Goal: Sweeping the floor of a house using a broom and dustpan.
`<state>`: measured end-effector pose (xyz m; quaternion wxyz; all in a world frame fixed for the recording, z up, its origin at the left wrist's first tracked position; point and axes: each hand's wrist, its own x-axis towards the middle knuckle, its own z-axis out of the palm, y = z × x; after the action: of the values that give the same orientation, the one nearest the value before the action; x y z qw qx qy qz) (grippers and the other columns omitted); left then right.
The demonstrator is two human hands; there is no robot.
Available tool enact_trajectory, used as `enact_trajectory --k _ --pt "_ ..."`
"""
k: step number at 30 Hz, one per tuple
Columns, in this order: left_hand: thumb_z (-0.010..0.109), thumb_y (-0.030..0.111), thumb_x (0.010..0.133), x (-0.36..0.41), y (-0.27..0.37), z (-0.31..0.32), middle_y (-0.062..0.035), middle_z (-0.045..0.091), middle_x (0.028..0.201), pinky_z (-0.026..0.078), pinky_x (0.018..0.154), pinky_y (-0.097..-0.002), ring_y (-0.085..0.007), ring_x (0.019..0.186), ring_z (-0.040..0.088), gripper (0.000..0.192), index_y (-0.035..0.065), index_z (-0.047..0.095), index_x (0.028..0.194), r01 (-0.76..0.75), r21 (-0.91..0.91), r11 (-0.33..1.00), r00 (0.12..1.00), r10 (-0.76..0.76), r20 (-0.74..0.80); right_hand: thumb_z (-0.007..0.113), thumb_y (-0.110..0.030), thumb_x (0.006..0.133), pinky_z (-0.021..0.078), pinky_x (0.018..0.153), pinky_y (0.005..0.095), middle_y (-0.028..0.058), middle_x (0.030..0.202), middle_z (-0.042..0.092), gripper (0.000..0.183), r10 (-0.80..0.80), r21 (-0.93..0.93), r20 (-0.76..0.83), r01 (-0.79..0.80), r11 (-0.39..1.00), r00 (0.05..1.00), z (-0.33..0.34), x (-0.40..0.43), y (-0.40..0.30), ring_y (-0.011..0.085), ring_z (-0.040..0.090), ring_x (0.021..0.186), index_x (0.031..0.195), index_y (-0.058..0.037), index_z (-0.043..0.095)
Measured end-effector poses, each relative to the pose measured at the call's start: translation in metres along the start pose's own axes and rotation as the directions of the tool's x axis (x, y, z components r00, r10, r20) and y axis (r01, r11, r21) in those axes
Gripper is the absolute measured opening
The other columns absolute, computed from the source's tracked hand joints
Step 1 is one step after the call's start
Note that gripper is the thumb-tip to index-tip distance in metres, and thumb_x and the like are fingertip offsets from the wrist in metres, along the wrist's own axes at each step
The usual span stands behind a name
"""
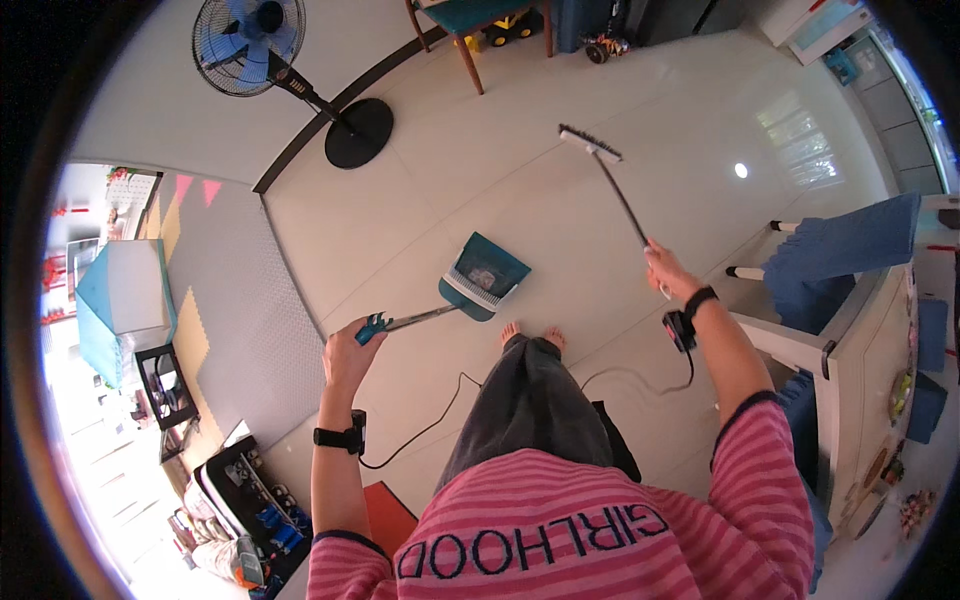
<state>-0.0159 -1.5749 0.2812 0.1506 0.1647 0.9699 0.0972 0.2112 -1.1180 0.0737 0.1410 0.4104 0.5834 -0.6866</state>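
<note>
My left hand (355, 352) grips the teal top end of the metal handle of a long-handled dustpan (471, 306). The teal pan rests on the tiled floor in front of my bare feet, with a row of pale comb teeth across its rear and some greyish debris inside. Closed around a dark pole on the right is my right hand (667, 271). At the pole's far end, a broom or brush head (590, 143) with a white body and dark bristles is over the floor, apart from the dustpan. Whether its bristles touch the tiles I cannot tell.
A standing fan (358, 133) is by the wall at upper left, near a wooden-legged chair (487, 21). Grey foam matting (247, 300) covers the left side. An open case (251, 502) lies at lower left. A white table (847, 405) and blue-covered chair (840, 240) stand right. Cables trail from my wrists.
</note>
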Motion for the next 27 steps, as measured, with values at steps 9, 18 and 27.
enact_trajectory --k 9,18,27 --pt "0.068 0.033 0.068 -0.015 -0.002 -0.002 -0.0119 0.063 0.078 0.048 0.066 -0.0358 -0.0291 0.074 0.060 0.036 0.0139 0.063 0.098 0.108 0.076 0.991 0.991 -0.113 0.071 0.025 -0.016 0.087 0.0393 0.041 0.0337 0.0098 0.053 0.047 0.050 0.192 -0.153 0.051 -0.182 0.971 0.980 0.090 0.017 0.066 0.0185 0.040 0.037 0.136 -0.0108 0.014" --pt "0.066 0.034 0.069 -0.009 -0.016 0.003 -0.0114 0.063 0.083 0.047 0.067 -0.0367 -0.0289 0.078 0.060 0.036 0.0160 0.063 0.099 0.066 0.040 0.997 0.993 -0.069 0.099 0.039 -0.025 0.089 0.0277 0.037 0.0252 0.0022 0.057 0.039 0.052 0.387 -0.070 0.457 -0.401 0.913 0.801 0.061 -0.163 0.120 0.0101 0.033 0.041 0.137 -0.0200 0.018" --pt "0.068 0.031 0.067 -0.031 -0.045 0.001 -0.0138 0.063 0.080 0.048 0.065 -0.0370 -0.0310 0.074 0.060 0.035 0.0106 0.063 0.095 -0.133 0.047 0.990 0.991 0.131 0.036 0.040 -0.029 0.089 0.0315 0.038 0.0232 0.0022 0.059 0.044 0.047 0.296 -0.067 0.156 -0.289 0.955 0.942 0.033 -0.230 0.126 0.0088 0.037 0.043 0.134 -0.0208 0.028"
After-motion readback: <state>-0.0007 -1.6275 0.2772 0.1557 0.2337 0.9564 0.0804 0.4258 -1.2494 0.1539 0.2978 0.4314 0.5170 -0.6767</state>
